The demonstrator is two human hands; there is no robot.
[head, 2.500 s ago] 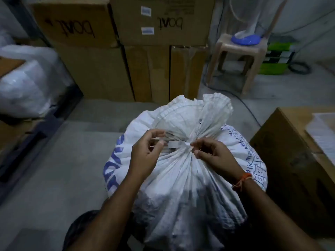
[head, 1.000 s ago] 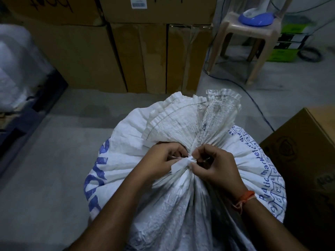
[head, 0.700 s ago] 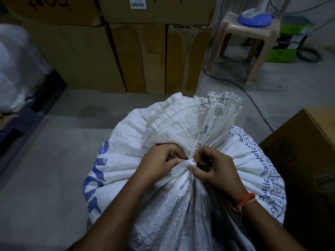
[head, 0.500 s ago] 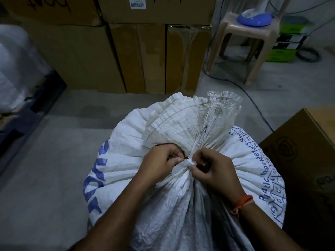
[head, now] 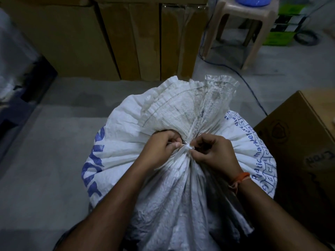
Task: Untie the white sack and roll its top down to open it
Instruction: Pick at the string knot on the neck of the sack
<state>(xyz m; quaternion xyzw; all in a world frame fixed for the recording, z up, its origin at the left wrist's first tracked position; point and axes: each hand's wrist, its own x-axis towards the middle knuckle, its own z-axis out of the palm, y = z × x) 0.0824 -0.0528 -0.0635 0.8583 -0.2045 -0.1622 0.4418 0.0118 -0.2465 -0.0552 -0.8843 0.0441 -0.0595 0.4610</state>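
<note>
Head view: white woven sack (head: pixel 126 160) with blue print stands on the concrete floor (head: pixel 45 160), near centre, neck bunched and tied with a white strip tie (head: pixel 187 147). Left hand (head: pixel 161 149) has its fingers curled, pinching the tie's left side; right hand (head: pixel 215 154), orange wrist thread (head: pixel 240 177), pinches at the knot from the right. Frilled sack top (head: pixel 190 105) fans out beyond the knot, far side. Cardboard boxes (head: pixel 108 42) far, another box (head: pixel 304 151) right, plastic stool (head: pixel 243 19) far right. Step: untying, knot looks not yet loose. Next move likely needs picking one strand free and pulling it through; rolling the top down comes after.
</note>
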